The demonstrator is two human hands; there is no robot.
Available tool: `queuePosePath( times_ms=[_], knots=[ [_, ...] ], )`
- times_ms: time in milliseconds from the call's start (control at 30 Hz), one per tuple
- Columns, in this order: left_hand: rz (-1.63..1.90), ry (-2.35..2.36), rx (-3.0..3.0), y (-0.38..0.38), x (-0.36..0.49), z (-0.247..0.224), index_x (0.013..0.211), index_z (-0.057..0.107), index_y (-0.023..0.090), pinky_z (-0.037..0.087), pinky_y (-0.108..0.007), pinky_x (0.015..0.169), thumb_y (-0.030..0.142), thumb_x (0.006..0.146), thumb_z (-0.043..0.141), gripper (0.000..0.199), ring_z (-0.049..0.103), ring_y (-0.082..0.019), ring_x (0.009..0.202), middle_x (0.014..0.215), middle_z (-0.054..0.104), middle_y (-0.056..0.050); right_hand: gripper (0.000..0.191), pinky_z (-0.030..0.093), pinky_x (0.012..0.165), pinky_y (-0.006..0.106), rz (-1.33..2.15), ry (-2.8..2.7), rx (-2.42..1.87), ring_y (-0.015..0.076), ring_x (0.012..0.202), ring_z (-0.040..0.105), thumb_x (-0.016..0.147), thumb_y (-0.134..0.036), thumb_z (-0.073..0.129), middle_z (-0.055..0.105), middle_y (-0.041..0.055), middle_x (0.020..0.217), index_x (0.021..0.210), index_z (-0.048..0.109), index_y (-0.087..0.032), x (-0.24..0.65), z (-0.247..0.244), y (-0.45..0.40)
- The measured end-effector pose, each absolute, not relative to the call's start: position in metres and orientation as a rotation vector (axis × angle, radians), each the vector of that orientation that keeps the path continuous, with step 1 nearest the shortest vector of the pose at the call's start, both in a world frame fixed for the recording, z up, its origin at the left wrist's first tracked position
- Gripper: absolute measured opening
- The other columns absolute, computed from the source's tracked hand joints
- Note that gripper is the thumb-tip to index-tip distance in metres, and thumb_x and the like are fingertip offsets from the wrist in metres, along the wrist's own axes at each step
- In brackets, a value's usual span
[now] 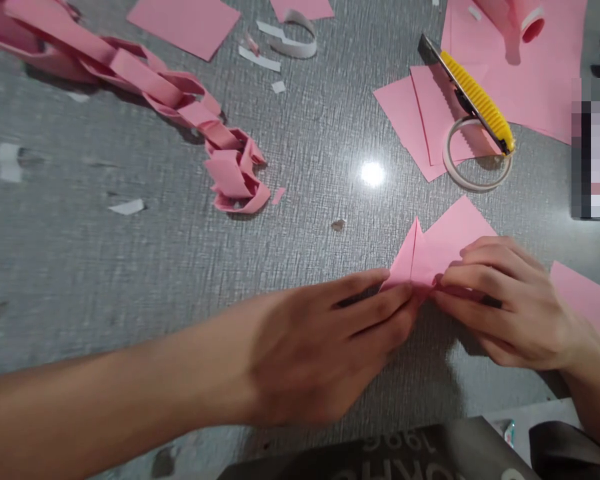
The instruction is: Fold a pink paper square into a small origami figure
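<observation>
A pink paper (pixel 450 240) with a folded, pointed flap on its left side lies on the grey table in front of me. My left hand (pixel 340 333) holds its lower left part, fingertips pressed on the fold and the thumb hidden beneath. On the right, my right hand (pixel 515 300) pinches the paper's lower edge, its fingertips close to those of my left hand. Some of the lower edge is hidden by the fingers.
A pink paper chain (pixel 145 77) stretches across the upper left. A yellow cutter (pixel 475 93) rests over a tape roll (pixel 447 160) and pink sheets (pixel 535 87). White paper scraps (pixel 127 207) lie about the grey table (pixel 290 247). Another pink sheet (pixel 587 300) is at right.
</observation>
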State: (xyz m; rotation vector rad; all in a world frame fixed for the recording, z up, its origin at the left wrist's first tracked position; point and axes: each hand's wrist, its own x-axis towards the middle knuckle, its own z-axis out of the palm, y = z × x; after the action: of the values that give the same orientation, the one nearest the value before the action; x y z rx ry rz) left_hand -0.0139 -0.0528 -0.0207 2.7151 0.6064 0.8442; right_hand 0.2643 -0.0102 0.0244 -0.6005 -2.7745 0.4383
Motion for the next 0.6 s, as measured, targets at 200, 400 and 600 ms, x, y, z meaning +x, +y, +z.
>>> queuePosePath(
  times_ms=[200,400,600],
  knots=[
    [0.857,0.636,2.706,-0.0535,-0.0140,-0.0203,0.121,0.079,0.011,0.055,-0.037,0.118,0.012,0.109,0.051,0.030,0.071,-0.021,0.129,0.131,0.082,-0.008,0.031,0.058,0.092,0.050,0.466,-2.775,-0.611,0.0259,0.097,0.067,0.097,-0.003,0.053,0.077,0.0087,0.109,0.117,0.072,-0.016,0.2632,0.0256,-0.0119],
    [0.897,0.630,2.688,-0.0511,-0.0131,-0.0208,0.122,0.077,0.007,0.055,-0.036,0.115,0.008,0.109,0.046,0.034,0.073,-0.020,0.125,0.128,0.083,-0.009,0.028,0.056,0.090,0.049,0.452,-2.795,-0.599,0.0257,0.095,0.065,0.098,-0.004,0.053,0.079,0.0096,0.108,0.117,0.072,-0.013,0.2639,0.0261,-0.0110],
    [0.840,0.628,2.727,-0.0518,-0.0139,-0.0190,0.126,0.076,0.008,0.052,-0.036,0.118,0.009,0.113,0.040,0.038,0.071,-0.019,0.128,0.133,0.081,-0.006,0.029,0.056,0.090,0.047,0.467,-2.783,-0.591,0.0239,0.094,0.066,0.101,-0.005,0.051,0.078,0.0066,0.107,0.115,0.072,-0.018,0.2644,0.0262,-0.0092]
  ],
)
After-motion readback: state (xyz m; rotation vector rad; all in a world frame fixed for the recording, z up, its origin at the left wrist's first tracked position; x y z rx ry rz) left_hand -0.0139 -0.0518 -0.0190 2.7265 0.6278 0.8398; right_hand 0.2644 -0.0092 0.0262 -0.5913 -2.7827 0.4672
